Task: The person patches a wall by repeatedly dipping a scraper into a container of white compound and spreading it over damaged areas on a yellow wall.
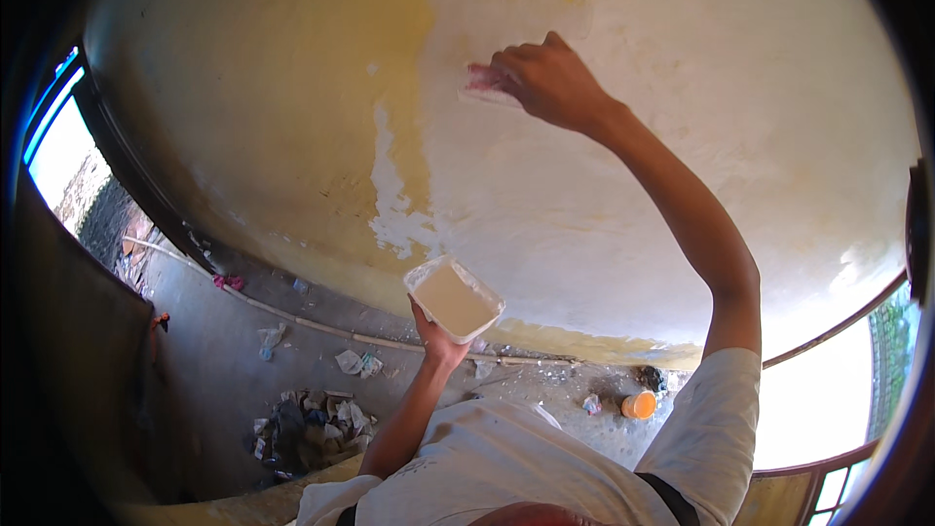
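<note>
My left hand [440,343] grips a white square tub [482,334] from below and behind, in front of the wall. Pale, creamy paint [452,300] fills much of it, and its rim is smeared. Raised to the upper middle, my right hand [550,83] is closed round a small pinkish-red applicator with a whitish edge [482,85], held at the wall surface. Whether it is a brush or a pad cannot be made out. The wall [584,205] is whitish around and right of that hand. Left of it the wall [292,68] is yellow, with a ragged white patch [390,209].
A long pale pole [370,339] lies on the floor along the wall. Heaped rubbish [307,429] and scraps of plastic [358,362] lie at lower left. An orange bucket [639,405] stands at lower right. Bright openings show at left [78,156] and right [818,399].
</note>
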{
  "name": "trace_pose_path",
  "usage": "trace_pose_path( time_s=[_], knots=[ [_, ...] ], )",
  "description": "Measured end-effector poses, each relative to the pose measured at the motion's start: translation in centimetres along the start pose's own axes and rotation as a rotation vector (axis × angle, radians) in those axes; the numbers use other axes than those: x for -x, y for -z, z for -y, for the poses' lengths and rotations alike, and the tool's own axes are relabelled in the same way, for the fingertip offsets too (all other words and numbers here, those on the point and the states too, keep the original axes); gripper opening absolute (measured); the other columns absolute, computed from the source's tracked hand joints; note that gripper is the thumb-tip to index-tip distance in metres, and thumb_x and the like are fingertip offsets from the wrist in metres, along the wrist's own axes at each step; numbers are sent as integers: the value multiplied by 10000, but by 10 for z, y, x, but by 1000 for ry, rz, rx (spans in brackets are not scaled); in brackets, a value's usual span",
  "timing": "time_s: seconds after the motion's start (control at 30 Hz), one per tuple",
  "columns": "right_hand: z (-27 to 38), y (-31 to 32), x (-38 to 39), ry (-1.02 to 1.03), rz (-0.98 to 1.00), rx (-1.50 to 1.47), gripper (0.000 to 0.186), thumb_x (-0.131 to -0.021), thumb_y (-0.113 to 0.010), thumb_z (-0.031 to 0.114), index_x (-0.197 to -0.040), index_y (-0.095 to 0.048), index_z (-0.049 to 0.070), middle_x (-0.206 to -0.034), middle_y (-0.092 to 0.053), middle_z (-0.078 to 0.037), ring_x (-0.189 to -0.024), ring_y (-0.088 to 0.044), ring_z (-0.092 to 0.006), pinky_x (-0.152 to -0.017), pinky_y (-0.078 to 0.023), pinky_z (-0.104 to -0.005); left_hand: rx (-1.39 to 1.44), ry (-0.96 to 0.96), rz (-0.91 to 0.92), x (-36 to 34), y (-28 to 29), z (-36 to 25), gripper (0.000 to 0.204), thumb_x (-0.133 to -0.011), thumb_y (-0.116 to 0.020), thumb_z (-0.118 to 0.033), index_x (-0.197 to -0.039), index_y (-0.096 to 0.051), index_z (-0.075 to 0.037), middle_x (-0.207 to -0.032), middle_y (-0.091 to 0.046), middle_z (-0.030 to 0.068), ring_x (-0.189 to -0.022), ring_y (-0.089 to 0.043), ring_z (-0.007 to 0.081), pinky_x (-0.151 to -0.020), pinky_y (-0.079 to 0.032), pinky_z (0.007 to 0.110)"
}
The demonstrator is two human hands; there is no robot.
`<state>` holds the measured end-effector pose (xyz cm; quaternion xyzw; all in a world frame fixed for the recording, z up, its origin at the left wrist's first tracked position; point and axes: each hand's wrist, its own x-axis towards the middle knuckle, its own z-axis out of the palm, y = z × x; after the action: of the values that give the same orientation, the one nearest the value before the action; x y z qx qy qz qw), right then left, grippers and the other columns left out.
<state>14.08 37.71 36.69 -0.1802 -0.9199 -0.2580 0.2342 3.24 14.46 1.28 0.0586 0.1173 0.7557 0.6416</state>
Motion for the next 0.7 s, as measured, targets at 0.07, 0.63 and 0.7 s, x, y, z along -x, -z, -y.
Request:
trace_pose_path(
  time_s=[0.07,0.63,0.7],
  knots=[
    [-8,1,-5,7,44,109,136,-956,-652,227,-1037,-706,133,-896,-700,-53,-888,-684,-239,-792,-446,-413,-14,27,18,2,-5,-2,628,-1027,-388,-667,-1459,-508,-227,-1352,-603,-17,-1265,-589,225,-1069,-488,485],
    [-71,173,-110,-324,-370,-42,96,-849,-685,121,-908,-676,46,-899,-715,-168,-880,-692,-370,-823,-528,-505,-43,46,137,36,-21,-30,626,-1044,-376,-643,-1497,-476,-222,-1405,-585,-10,-1297,-572,236,-1084,-486,483],
    [-39,151,-67,-500,-312,-191,82,-837,-676,96,-908,-676,54,-903,-715,-160,-892,-686,-365,-833,-522,-508,-24,75,139,39,-16,-23,627,-1045,-373,-642,-1500,-474,-223,-1412,-584,-7,-1297,-573,239,-1087,-484,489]
  ],
)
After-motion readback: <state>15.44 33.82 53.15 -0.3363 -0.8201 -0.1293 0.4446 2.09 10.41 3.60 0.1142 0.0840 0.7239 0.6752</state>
